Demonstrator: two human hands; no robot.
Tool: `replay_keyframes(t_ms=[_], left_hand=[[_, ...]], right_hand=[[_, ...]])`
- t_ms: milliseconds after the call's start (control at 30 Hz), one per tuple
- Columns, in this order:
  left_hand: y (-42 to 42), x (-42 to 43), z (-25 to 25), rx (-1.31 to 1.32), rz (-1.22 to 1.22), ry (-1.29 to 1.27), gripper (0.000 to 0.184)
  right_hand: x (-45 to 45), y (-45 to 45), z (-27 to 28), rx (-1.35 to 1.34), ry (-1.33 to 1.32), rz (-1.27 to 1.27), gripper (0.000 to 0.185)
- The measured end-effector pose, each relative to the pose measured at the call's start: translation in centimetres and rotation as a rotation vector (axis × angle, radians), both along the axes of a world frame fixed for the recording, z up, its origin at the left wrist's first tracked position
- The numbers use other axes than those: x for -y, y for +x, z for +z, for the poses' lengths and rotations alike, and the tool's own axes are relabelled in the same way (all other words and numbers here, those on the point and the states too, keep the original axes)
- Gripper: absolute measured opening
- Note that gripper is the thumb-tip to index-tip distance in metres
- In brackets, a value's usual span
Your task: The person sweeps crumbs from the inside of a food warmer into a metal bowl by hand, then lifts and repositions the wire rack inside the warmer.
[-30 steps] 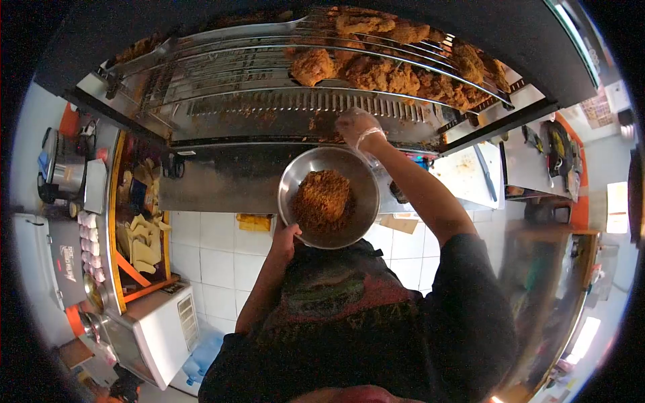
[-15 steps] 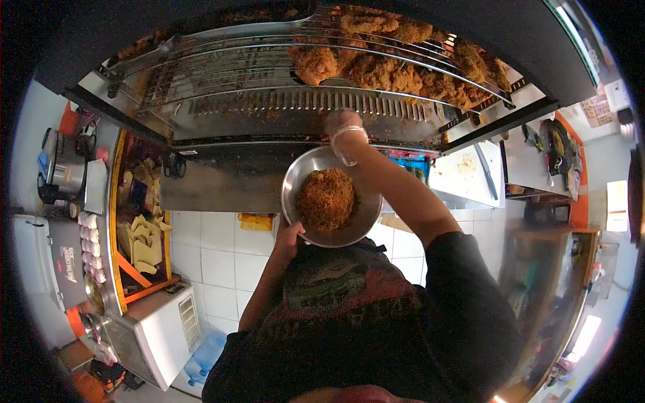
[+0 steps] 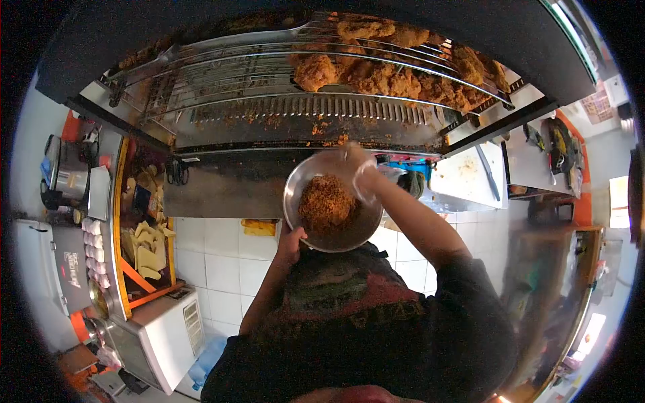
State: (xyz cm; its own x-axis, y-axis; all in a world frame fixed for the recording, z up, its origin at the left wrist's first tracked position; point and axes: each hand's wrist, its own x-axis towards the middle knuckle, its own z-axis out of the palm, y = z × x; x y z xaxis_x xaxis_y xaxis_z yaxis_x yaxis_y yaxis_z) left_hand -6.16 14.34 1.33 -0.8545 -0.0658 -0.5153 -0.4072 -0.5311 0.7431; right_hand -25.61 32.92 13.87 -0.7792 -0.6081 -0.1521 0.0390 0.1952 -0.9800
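My left hand (image 3: 289, 244) grips the near-left rim of a steel mixing bowl (image 3: 366, 228) held in front of my body. Brown fried crumbs (image 3: 326, 203) lie heaped in the bowl. Over its far-right rim is my right hand (image 3: 357, 166), in a clear plastic glove. Motion smears its fingers, so whether they hold anything is unclear. Just beyond the bowl, orange crumbs (image 3: 326, 129) are scattered on the metal floor of the display cabinet (image 3: 269, 136). Pieces of fried chicken (image 3: 383, 77) rest on the wire rack (image 3: 222, 64) above.
Metal tongs (image 3: 235, 35) lie on the rack's left side. To the right, a knife (image 3: 488, 173) sits on a white board (image 3: 460, 176). A yellow-framed case (image 3: 144, 221) with pale pieces stands at left, near a white appliance (image 3: 161, 342). White tiles cover the floor.
My right hand has come back from the cabinet floor to the bowl's far-right rim. Crumbs now show near the cabinet's front edge where the hand was. My left hand still grips the bowl.
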Motion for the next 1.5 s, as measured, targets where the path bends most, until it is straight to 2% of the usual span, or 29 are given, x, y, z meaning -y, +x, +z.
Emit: replay_keyframes(t_ms=[33,67,133,200,233,300,333,400,433,500,533,567,633,667,700,733,800,833,900,1033,1133,1200,1233,1267,1300,1333,1400,1433,1500], left_hand=[[0.1,0.4,-0.6,0.003,-0.007,-0.005,0.061],[0.3,1.2,-2.0,0.113,-0.141,-0.135,0.059],[0.8,2.1,-7.6,0.211,-0.308,-0.270,0.056],[2.2,1.8,-14.4,0.286,-0.059,-0.014,0.049],[1.4,1.3,-12.6,0.278,-0.091,-0.017,0.049],[0.9,0.7,-3.1,0.309,-0.077,-0.112,0.049],[0.6,0.4,-0.8,0.324,-0.062,-0.157,0.050],[0.4,0.2,-1.5,0.317,-0.015,-0.194,0.056],[0.6,0.6,-2.1,0.278,-0.023,-0.157,0.060],[0.7,0.1,-3.3,0.154,0.051,-0.039,0.071],[0.7,0.5,-3.4,0.158,0.057,-0.035,0.071],[0.7,1.3,-3.6,0.267,-0.043,-0.096,0.071],[0.6,1.4,-3.2,0.379,-0.139,-0.154,0.072],[0.4,0.7,-2.1,0.310,-0.085,-0.164,0.069],[0.2,0.3,-1.3,0.240,-0.033,-0.176,0.067],[0.3,0.3,-1.0,0.241,-0.033,-0.176,0.067],[0.4,0.4,-1.3,0.242,-0.054,-0.222,0.064],[0.4,0.5,-1.8,0.243,-0.062,-0.237,0.063],[0.8,0.6,-4.0,0.150,-0.017,-0.112,0.061],[0.4,0.5,-3.3,0.149,-0.011,-0.065,0.058],[0.5,0.4,-2.7,0.176,0.001,-0.069,0.056],[0.7,0.6,-3.2,0.260,-0.030,-0.068,0.057],[0.9,0.7,-3.6,0.289,-0.042,-0.067,0.057],[1.3,0.8,-4.7,0.105,-0.076,-0.147,0.056],[1.4,1.0,-5.1,0.015,-0.096,-0.187,0.056],[1.5,1.2,-5.5,-0.076,-0.110,-0.226,0.056],[1.1,1.3,-5.6,0.184,-0.080,-0.088,0.052],[0.9,1.2,-5.4,0.273,-0.065,-0.040,0.051],[1.3,0.6,-5.1,0.057,-0.035,-0.150,0.046]], right_hand=[[1.4,-0.2,5.6,-0.083,0.251,-0.153,0.042],[2.6,-1.0,8.0,-0.162,0.504,-0.308,0.036],[3.5,-6.4,1.8,-0.527,0.743,-0.207,0.028],[5.0,-8.9,-0.5,-0.776,0.986,-0.133,0.021],[5.6,-9.3,-1.1,-0.768,1.000,-0.164,0.021],[6.1,-9.4,-2.5,-1.033,1.283,0.289,0.019],[5.0,-8.8,-1.6,-1.023,1.292,0.277,0.019],[2.3,-7.2,1.5,-1.264,1.214,0.432,0.017],[0.6,-10.0,-4.7,-1.151,1.290,0.465,0.019],[-4.8,-9.8,-5.7,-1.290,0.997,0.240,0.019],[-6.9,-8.8,-3.2,-1.242,1.091,0.322,0.020],[-10.0,-9.2,-4.0,-1.356,1.124,0.377,0.020],[-13.9,-8.8,-2.3,-1.171,1.357,0.368,0.021],[-13.9,-6.1,3.1,-0.706,1.324,0.056,0.021],[-18.3,-9.0,-2.9,-0.721,1.265,-0.002,0.020],[-19.3,-8.2,-1.4,-0.486,1.141,-0.196,0.020],[-19.1,-7.9,1.3,-0.741,1.501,0.032,0.023],[-19.1,-7.4,1.7,-0.737,1.502,0.031,0.023],[-19.3,-5.9,1.8,-0.879,1.177,-0.332,0.030],[-19.5,-6.4,-1.4,-0.702,1.444,-0.456,0.022],[-17.8,-6.5,-0.4,-0.575,1.468,-0.356,0.024],[-16.7,-6.7,-0.9,-0.666,1.427,-0.366,0.022],[-16.4,-6.6,-1.6,-0.756,1.384,-0.374,0.020],[-16.3,-6.5,-2.4,-0.843,1.337,-0.382,0.019],[-18.9,-9.8,-9.4,-0.833,1.363,-0.355,0.017],[-18.7,-9.6,-9.1,-0.829,1.364,-0.352,0.017],[-17.7,-9.0,-7.7,-0.702,1.341,-0.462,0.015],[-18.6,-9.0,-9.3,-0.824,1.358,-0.475,0.013],[-21.4,-10.5,-15.3,-0.836,1.332,-0.548,0.014]])
